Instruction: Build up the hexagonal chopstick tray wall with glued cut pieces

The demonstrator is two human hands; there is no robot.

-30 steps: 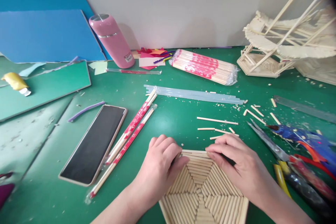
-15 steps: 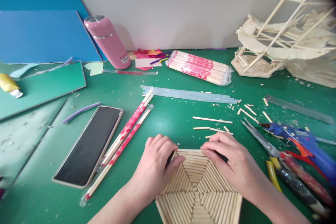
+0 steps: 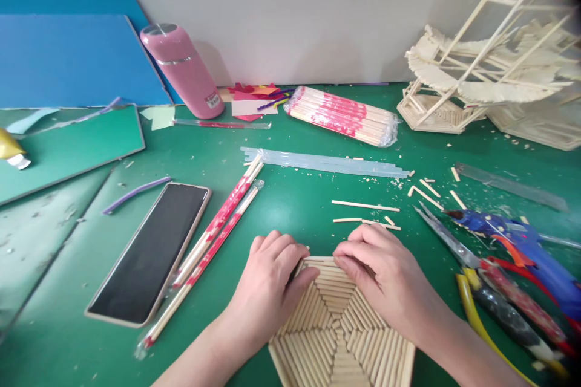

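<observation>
A many-sided panel [image 3: 338, 347] of thin wooden sticks, set in wedge patterns, lies at the bottom centre on the table. My left hand [image 3: 272, 290] grips its far left corner, thumb on top and fingers curled over the edge. At the far edge, my right hand [image 3: 381, 278] pinches the rim, its palm above the panel's right side. Whether a loose stick is between these fingertips I cannot tell. Just beyond the right hand lie cut stick pieces [image 3: 365, 205].
Right: scissors [image 3: 447, 239], a blue glue gun [image 3: 512, 233], a stick-built model [image 3: 454, 87]. Left: a phone [image 3: 149, 254] and wrapped chopsticks [image 3: 222, 230]. Behind: clear glue sticks [image 3: 324, 163], a chopstick pack [image 3: 340, 115], a pink bottle [image 3: 186, 72].
My right hand has slid left along the panel's far edge, closer to my left hand. The left hand keeps its grip at the corner. The view has shifted slightly.
</observation>
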